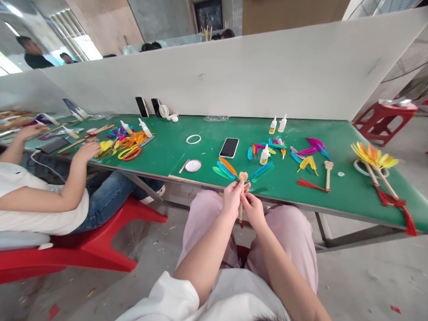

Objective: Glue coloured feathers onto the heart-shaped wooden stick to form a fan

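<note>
Just over the table's front edge, both my hands are closed on a wooden stick with feathers [243, 176]. Its head is flat and roughly heart-shaped. Orange and green feathers [228, 167] fan out to the left of that head, blue and green feathers [262, 171] to the right. My left hand [232, 196] pinches it just below the head, partly covering the feather bases. Lower down, the fingers of my right hand [253, 209] grip the handle. A bit of red tassel [241, 224] shows at its bottom end.
On the green table [161, 149] lie a phone [229, 148], a white dish [193, 166], a glue bottle [264, 155], loose feathers [308, 164] and another heart-headed stick [327, 176]. Finished-looking yellow feather sticks [374, 159] lie right. A co-worker's hand [88, 150] is left, near orange scissors [129, 153].
</note>
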The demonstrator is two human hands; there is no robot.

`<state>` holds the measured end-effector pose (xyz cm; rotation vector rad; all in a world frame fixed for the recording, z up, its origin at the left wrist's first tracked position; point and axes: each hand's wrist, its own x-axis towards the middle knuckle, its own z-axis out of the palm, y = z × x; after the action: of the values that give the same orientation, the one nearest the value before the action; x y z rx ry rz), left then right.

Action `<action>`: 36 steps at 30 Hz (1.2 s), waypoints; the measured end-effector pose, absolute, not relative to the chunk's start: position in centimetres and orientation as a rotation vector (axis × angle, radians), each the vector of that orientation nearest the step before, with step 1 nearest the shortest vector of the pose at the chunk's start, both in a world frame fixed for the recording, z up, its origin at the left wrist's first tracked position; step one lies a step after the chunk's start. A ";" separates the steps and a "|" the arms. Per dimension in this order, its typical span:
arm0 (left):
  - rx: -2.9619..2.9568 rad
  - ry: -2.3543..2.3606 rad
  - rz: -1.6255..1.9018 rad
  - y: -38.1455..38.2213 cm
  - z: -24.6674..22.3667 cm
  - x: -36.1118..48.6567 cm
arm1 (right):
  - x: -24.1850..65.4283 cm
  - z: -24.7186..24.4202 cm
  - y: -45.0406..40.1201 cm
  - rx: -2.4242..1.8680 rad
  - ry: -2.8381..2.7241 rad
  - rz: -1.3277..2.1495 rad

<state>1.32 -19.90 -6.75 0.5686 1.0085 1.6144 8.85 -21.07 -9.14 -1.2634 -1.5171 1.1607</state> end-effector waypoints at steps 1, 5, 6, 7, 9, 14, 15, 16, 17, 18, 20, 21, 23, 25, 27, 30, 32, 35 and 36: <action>0.574 1.003 1.615 -19.9 -6.8 1.3 | 8.9 -9.1 -21.1 -1.265 -1.514 1.162; 0.578 0.995 1.609 -19.9 -6.9 1.3 | 8.9 -9.1 -21.0 -1.256 -1.505 1.163; 0.579 0.995 1.607 -19.9 -6.9 1.3 | 8.9 -9.2 -21.0 -1.255 -1.503 1.167; 0.579 0.994 1.608 -19.9 -6.9 1.3 | 8.9 -9.2 -21.0 -1.256 -1.501 1.171; 0.583 0.991 1.610 -19.9 -6.9 1.4 | 8.9 -9.3 -21.0 -1.258 -1.497 1.176; 0.601 0.986 1.611 -20.0 -6.7 1.4 | 8.9 -9.4 -21.0 -1.245 -1.494 1.189; 0.599 0.987 1.610 -20.0 -6.7 1.4 | 8.9 -9.4 -21.0 -1.246 -1.497 1.190; 0.596 0.989 1.608 -19.9 -6.8 1.4 | 8.9 -9.4 -20.9 -1.249 -1.499 1.190; 0.593 0.991 1.605 -19.9 -6.8 1.4 | 8.9 -9.4 -20.9 -1.253 -1.502 1.188; 0.592 0.992 1.601 -19.9 -6.8 1.5 | 9.0 -9.3 -20.9 -1.257 -1.505 1.187; 0.593 0.990 1.599 -19.9 -6.9 1.5 | 9.1 -9.2 -20.7 -1.261 -1.509 1.187; 0.600 0.986 1.599 -19.9 -7.0 1.5 | 9.1 -9.1 -20.7 -1.261 -1.508 1.188; 0.607 0.987 1.606 -19.9 -7.0 1.4 | 9.4 -8.9 -20.4 -1.260 -1.499 1.188; 0.571 1.038 1.641 -19.9 -7.1 1.3 | 9.6 -8.8 -20.1 -1.271 -1.484 1.182; 0.515 1.133 1.714 -19.9 -7.0 1.3 | 9.9 -8.8 -19.8 -1.309 -1.476 1.162; 0.518 1.223 1.810 -20.1 -6.6 1.3 | 10.3 -8.8 -19.4 -1.405 -1.473 1.116; 0.591 1.234 1.835 -20.3 -5.7 1.5 | 10.5 -8.7 -19.1 -1.463 -1.478 1.107; 0.733 1.204 1.886 -21.0 -2.7 1.9 | 10.7 -7.9 -18.4 -1.551 -1.576 1.100; 0.774 1.141 1.921 -21.4 -1.2 2.0 | 10.7 -7.5 -18.1 -1.593 -1.634 1.093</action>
<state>1.99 -21.38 -1.20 0.7740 1.1414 1.9213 10.67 -18.15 -7.53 -1.5928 -1.6335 1.0935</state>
